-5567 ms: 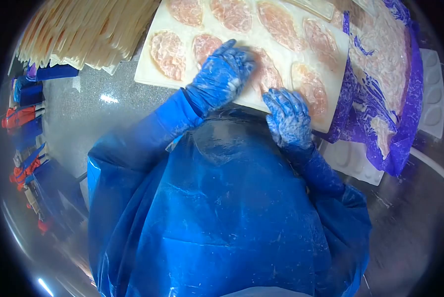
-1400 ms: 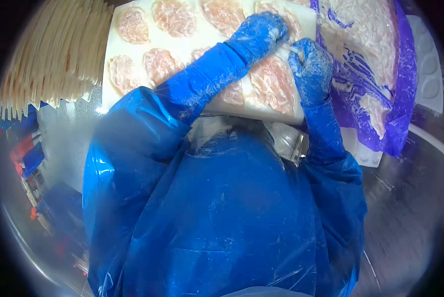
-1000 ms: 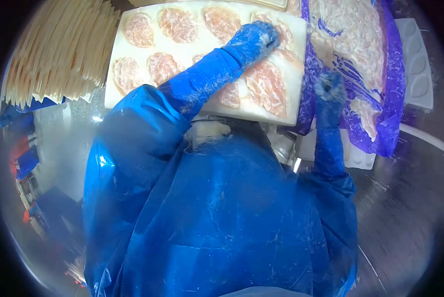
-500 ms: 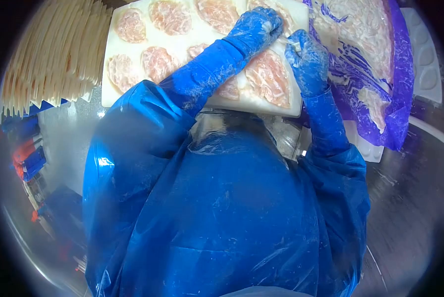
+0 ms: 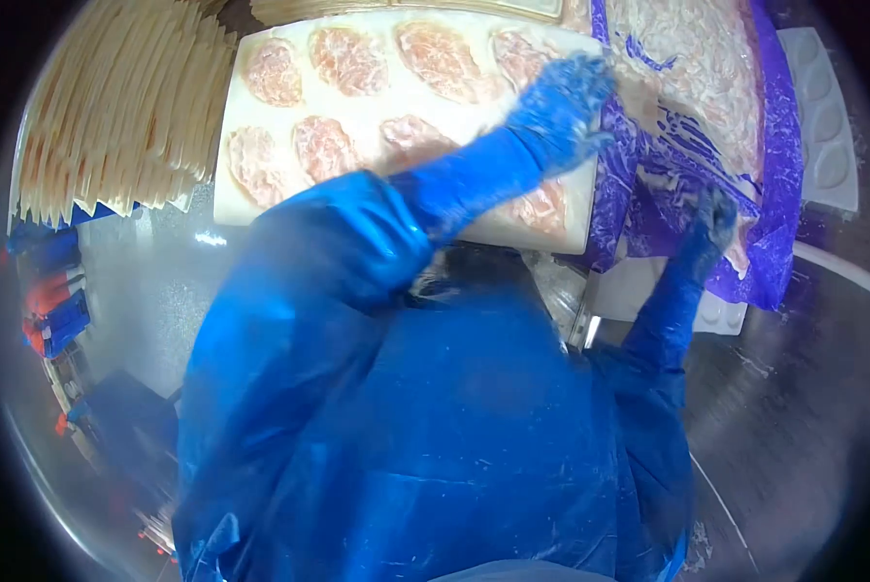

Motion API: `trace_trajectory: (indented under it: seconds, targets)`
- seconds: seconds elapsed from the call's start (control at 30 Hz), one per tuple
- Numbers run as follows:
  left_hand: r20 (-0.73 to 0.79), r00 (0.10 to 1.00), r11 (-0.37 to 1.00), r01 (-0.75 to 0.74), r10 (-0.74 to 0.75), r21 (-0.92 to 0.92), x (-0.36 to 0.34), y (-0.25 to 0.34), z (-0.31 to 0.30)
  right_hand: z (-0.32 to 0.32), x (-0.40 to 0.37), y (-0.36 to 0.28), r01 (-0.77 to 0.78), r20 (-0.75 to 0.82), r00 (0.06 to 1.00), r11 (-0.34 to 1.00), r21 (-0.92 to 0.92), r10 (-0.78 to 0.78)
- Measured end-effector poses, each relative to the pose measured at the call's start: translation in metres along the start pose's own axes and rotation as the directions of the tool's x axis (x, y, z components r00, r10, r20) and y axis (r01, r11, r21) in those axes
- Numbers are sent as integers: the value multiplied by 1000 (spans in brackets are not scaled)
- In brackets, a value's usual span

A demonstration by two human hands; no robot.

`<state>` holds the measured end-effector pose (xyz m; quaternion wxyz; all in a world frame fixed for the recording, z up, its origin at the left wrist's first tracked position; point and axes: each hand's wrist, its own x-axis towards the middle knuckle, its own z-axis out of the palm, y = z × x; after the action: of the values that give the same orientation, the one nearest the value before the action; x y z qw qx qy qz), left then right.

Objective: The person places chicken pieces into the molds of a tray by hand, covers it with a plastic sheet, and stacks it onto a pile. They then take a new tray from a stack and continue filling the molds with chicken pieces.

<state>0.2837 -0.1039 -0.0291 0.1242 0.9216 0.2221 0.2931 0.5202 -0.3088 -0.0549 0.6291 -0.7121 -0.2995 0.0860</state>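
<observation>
A white moulded tray has flat pieces of pale pink raw meat in its hollows. My left hand, in a wet blue glove, reaches across the tray's right side. Its thumb and fingers look apart, though blurred, and nothing shows in them. My right hand, also gloved, is over the purple plastic liner, with its fingers curled beside a hanging strip of raw meat. Whether the fingers grip this strip is hidden. The liner holds a large mass of pale raw meat.
A tall stack of thin cream-coloured trays stands at the left. Another white moulded tray lies to the right of the liner. A metal surface spreads around my blue apron.
My hands have moved apart. The left has shifted right and down to the tray's right edge; the right has gone from the tray to the lower part of the liner.
</observation>
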Motion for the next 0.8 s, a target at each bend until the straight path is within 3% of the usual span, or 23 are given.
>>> trace_trajectory:
  seconds: [0.03, 0.07, 0.1, 0.13, 0.2, 0.27, 0.33, 0.4, 0.47, 0.5, 0.53, 0.57, 0.6, 0.63, 0.67, 0.7, 0.73, 0.8]
  targets:
    - [3, 1000, 1000, 7, -7, 21, 2, 0, 12, -23, 15, 13, -6, 108, 994, 990, -144, 22]
    - [4, 1000, 1000, 10, -10, 27, 6, -5, 14, -35, 18, 25, -7, 112, 993, 990, -138, 22]
    - [10, 1000, 1000, -22, 22, 12, 9, -13, 14, -39, 18, 32, 153, 151, 984, 893, -424, -97]
    - [9, 999, 999, -53, 53, 2, 13, -19, 14, -41, 20, 39, 305, 225, 952, 691, -655, -207]
    - [-36, 999, 995, -27, 31, 92, 13, -15, 16, -4, 7, -11, 262, 255, 959, 744, -614, -127]
    - [241, 968, 997, -73, 68, 14, 11, -9, 21, 42, 12, -34, 275, 367, 923, 863, -423, -114]
    - [158, 979, 992, -124, 128, -35, 6, -16, -1, 97, 19, -62, 246, 462, 879, 942, -228, -118]
    - [-73, 997, 999, 32, -34, -30, -12, -31, -51, 149, 23, -86, 167, 540, 836, 983, -75, -100]
    - [136, 990, 996, 16, -28, 86, -51, -57, -73, 193, 18, -93, 131, 627, 777, 987, -91, -45]
    - [198, 979, 996, 40, -55, 81, -61, -61, -89, 197, 2, -93, 627, 711, 646, 725, -285, -279]
    - [267, 961, 996, 56, -73, 71, -70, -60, -102, 189, -15, -90, 905, 824, 424, 212, -369, -376]
    - [264, 963, 997, 48, -64, 64, -76, -60, -111, 179, -19, -93, 898, 835, 409, 326, -296, -368]
    - [147, 985, 993, 81, -93, 88, -82, -61, -117, 173, -15, -92, 904, 839, 399, 312, -292, -369]
    - [35, 991, 987, 124, -129, 105, -87, -61, -118, 167, -15, -88, 798, 801, 485, 552, -241, -351]
    - [37, 989, 986, 137, -142, 99, -83, -60, -114, 165, -17, -84, 629, 765, 569, 758, -170, -301]
    - [25, 984, 976, 171, -176, 135, -75, -57, -107, 176, -13, -86, 611, 669, 633, 782, -123, -389]
    - [8, 977, 963, 208, -213, 173, -66, -55, -98, 190, -9, -89, 610, 686, 620, 784, -116, -381]
    - [5, 964, 954, 262, -265, 145, -58, -59, -72, 214, -3, -95, 762, 670, 565, 615, -201, -481]
